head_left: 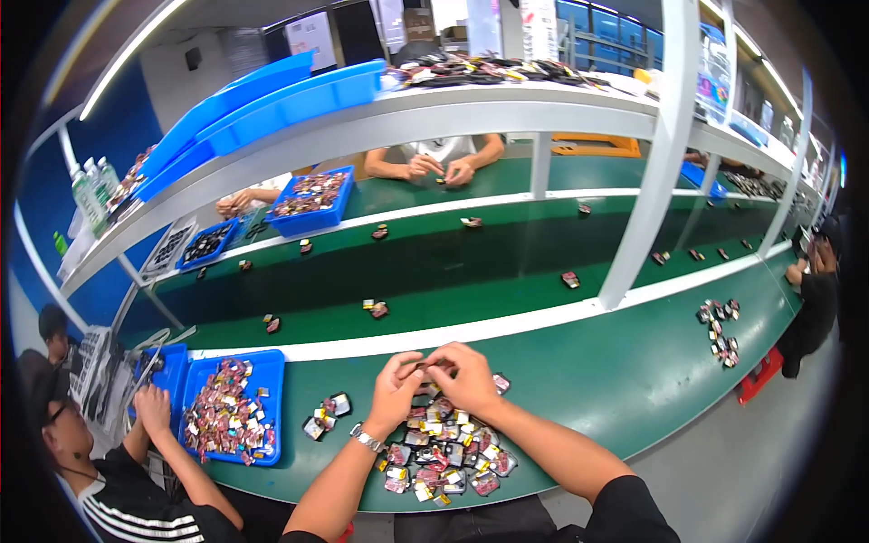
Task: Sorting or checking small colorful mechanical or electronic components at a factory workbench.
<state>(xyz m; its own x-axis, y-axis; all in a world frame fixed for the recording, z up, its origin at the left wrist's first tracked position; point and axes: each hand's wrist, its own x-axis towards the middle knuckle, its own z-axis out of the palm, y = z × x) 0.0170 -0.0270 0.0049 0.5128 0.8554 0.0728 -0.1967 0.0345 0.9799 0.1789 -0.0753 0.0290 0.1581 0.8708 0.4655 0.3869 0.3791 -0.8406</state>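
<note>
My left hand [396,387], with a metal watch on its wrist, and my right hand [463,378] meet over the green bench. Their fingers are closed and pinched together around something small, mostly hidden by the fingers. Just below them lies a heap of small electronic parts [439,452], with black casings, clear and red faces and yellow-and-white tabs. Left of my left wrist sits a small separate group of the same parts [326,416]. One more part [501,383] lies right beside my right hand.
A blue tray [279,407] of similar parts stands at left, beside a co-worker's hands [152,407]. Beyond a white rail [362,347], a green conveyor belt [453,258] carries spaced parts. A white post [647,181] rises at right; another cluster of parts [720,330] lies far right.
</note>
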